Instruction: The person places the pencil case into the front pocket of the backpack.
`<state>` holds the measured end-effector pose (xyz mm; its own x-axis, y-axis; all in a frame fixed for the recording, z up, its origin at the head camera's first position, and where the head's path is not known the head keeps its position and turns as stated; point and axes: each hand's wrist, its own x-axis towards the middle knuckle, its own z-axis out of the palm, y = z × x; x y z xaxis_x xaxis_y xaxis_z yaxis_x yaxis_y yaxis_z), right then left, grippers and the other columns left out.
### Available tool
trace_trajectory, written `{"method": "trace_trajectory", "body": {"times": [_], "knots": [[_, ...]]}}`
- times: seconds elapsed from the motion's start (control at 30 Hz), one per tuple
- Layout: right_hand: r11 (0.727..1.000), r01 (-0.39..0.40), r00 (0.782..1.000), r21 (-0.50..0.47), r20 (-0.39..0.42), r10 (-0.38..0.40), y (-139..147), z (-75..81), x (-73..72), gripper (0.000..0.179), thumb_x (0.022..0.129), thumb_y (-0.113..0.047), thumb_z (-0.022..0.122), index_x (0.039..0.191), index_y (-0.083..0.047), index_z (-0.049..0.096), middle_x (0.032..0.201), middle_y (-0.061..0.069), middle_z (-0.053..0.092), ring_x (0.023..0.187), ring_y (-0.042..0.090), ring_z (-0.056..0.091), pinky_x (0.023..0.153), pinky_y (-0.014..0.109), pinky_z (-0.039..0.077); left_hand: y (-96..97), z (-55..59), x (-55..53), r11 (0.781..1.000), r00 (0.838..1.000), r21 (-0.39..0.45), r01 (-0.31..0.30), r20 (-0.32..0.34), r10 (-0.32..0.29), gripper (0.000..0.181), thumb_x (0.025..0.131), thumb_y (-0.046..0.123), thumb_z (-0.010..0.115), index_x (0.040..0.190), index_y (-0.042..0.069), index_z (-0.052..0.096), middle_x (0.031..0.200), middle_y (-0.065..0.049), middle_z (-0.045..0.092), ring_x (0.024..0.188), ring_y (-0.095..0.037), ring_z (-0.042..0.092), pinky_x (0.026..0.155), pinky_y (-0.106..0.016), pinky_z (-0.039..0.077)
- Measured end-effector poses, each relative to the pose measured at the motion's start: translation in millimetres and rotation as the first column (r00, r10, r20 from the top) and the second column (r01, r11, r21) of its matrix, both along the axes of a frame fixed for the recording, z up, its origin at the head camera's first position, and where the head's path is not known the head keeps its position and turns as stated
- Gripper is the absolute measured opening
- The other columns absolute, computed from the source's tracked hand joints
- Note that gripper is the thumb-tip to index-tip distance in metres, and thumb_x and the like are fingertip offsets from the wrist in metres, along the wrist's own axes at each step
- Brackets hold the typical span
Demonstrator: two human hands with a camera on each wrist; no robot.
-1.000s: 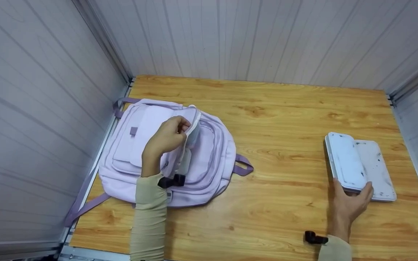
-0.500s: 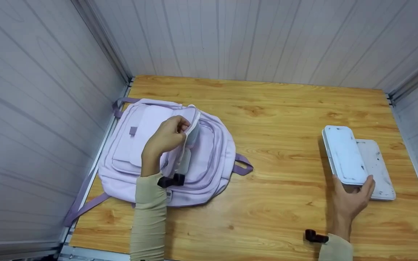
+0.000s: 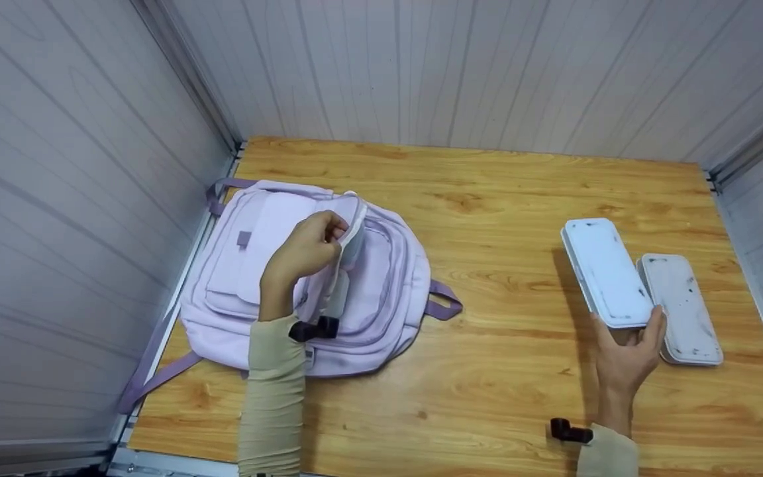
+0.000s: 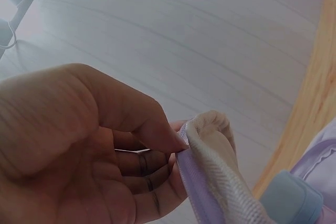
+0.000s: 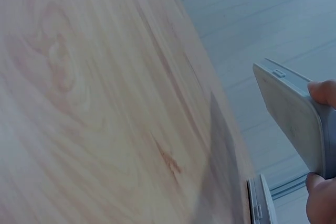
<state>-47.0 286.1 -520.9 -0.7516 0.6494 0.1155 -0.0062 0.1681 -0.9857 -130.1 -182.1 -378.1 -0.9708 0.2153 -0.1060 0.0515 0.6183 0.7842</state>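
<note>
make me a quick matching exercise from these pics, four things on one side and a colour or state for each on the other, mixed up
1. left hand
2. right hand
3. backpack
4. table

A. light purple
B. holds a white case
C. brown wood grain
D. pinches a zip edge

Pairs: 1-D, 2-B, 3-A, 4-C

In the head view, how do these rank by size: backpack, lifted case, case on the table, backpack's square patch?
Backpack
Lifted case and resting case: too alike to rank; nearness may enlarge one
Square patch
</note>
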Motion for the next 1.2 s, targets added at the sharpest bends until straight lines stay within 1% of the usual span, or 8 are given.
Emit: {"method": "trace_trajectory", "body": {"times": [0.17,0.27,0.4,0.5,0.63,0.87,1.03,1.2], "knots": [[0.998,-0.044,0.999,0.034,-0.019,0.045,-7,1.8,-2.5,0.095,0.07,0.006,0.077,0.149,-0.008,0.027,0.156,0.012,0.022,0.142,0.019,0.026,0.112,0.024,0.028,-0.3,-0.1,-0.5,1.0,1.0,-0.003,-0.001,-0.004,0.001,0.033,0.079,-0.005,0.043,0.109,-0.006,0.057,0.099,-0.013,0.056,0.088,-0.021,0.05,0.078,-0.031,0.042],[0.997,-0.068,0.997,0.036,-0.034,0.069,-12,3.7,-2.9,0.095,0.069,0.008,0.077,0.149,-0.007,0.028,0.156,0.013,0.021,0.142,0.02,0.027,0.111,0.024,0.029,-0.2,0.1,-0.6,1.0,1.0,-0.007,0.001,-0.001,-0.001,0.034,0.08,-0.005,0.043,0.11,-0.006,0.057,0.1,-0.013,0.056,0.088,-0.022,0.05,0.078,-0.032,0.042],[0.995,-0.091,0.993,0.033,-0.071,0.093,-17,4.0,-4.6,0.093,0.068,0.01,0.077,0.148,-0.004,0.03,0.156,0.015,0.021,0.142,0.022,0.027,0.11,0.022,0.029,-0.7,0.4,-0.8,1.0,1.0,0.002,0.0,0.029,0.0,0.034,0.081,-0.004,0.042,0.112,-0.005,0.056,0.101,-0.012,0.055,0.09,-0.022,0.049,0.079,-0.032,0.042],[0.992,-0.117,0.988,0.037,-0.096,0.12,-19,0.8,-7.4,0.093,0.068,0.01,0.077,0.147,-0.004,0.031,0.155,0.016,0.022,0.142,0.023,0.028,0.11,0.021,0.029,-1.7,-0.2,-1.3,1.0,0.999,0.009,-0.002,0.046,0.002,0.034,0.082,-0.004,0.042,0.113,-0.004,0.055,0.102,-0.011,0.054,0.09,-0.021,0.048,0.079,-0.031,0.041],[0.985,-0.164,0.98,0.047,-0.106,0.168,-24,-2.2,-9.7,0.093,0.069,0.011,0.076,0.148,-0.005,0.03,0.154,0.017,0.024,0.142,0.025,0.029,0.11,0.021,0.029,-3.4,-0.8,-1.0,1.0,1.0,0.0,-0.004,0.029,0.004,0.034,0.082,-0.004,0.042,0.113,-0.004,0.056,0.102,-0.012,0.055,0.089,-0.021,0.049,0.078,-0.031,0.041],[0.968,-0.23,0.966,0.105,-0.098,0.24,-38,2.0,-8.2,0.092,0.069,0.011,0.077,0.148,-0.005,0.032,0.155,0.017,0.022,0.142,0.027,0.028,0.109,0.019,0.03,-5.0,-0.2,-0.5,1.0,1.0,0.001,-0.008,0.02,0.008,0.033,0.082,-0.005,0.042,0.112,-0.005,0.056,0.101,-0.013,0.056,0.088,-0.021,0.049,0.077,-0.031,0.042],[0.946,-0.291,0.948,0.139,-0.089,0.305,-50,5.9,-6.5,0.093,0.069,0.009,0.078,0.148,-0.007,0.032,0.156,0.015,0.021,0.141,0.029,0.029,0.108,0.017,0.03,-5.2,-1.2,-0.9,1.0,1.0,-0.002,-0.011,0.01,0.011,0.033,0.082,-0.005,0.042,0.112,-0.005,0.056,0.101,-0.014,0.056,0.088,-0.021,0.05,0.076,-0.03,0.042],[0.918,-0.359,0.917,0.169,-0.116,0.38,-60,10.4,-5.3,0.093,0.068,0.012,0.077,0.147,-0.002,0.031,0.154,0.017,0.024,0.14,0.031,0.03,0.107,0.016,0.031,-4.3,-1.9,-2.4,1.0,1.0,-0.005,-0.009,-0.006,0.009,0.032,0.082,-0.004,0.042,0.111,-0.005,0.057,0.1,-0.013,0.056,0.088,-0.021,0.05,0.076,-0.031,0.042]]}}
